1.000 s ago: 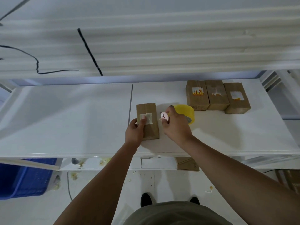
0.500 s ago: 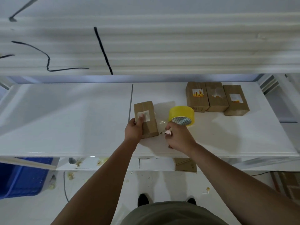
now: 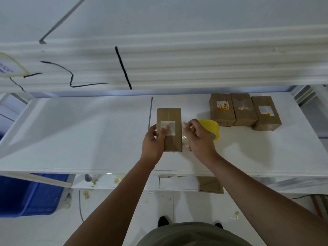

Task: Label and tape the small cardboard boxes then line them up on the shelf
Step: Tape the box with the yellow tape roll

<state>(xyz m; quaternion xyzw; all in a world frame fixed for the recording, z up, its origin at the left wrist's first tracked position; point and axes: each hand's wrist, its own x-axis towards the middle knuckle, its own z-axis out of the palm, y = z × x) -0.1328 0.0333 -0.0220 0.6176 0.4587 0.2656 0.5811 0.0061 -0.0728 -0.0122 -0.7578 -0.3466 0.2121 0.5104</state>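
We take the roll of yellow tape [image 3: 212, 127] on the white shelf [image 3: 88, 132] as our landmark. Beyond it and to its right, three small cardboard boxes [image 3: 244, 111] stand side by side in a row at the back of the shelf, each with a label on top, so we judge that those three are finished and lined up. Whether tape covers their labels we cannot tell from here.

Just to the left of the tape lies the box in hand [image 3: 170, 130], flat on the shelf, with a white label [image 3: 169, 126] on its upper face. We judge that this box is labelled but not yet fully taped, and it is not yet moved over to join the row. Under the shelf, below the tape, another brown box [image 3: 210, 186] shows; how many more wait we cannot say.

Our left hand [image 3: 155, 141] clasps the near left side of the box, thumb pressed down on the label, fingers curled round the edge. Our right hand [image 3: 198, 137] hovers between the box and the tape, partly hiding the roll, fingers loosely bent and pinching something thin and pale at the tips. It looks like a strip of clear tape, though the blur keeps us from being sure.
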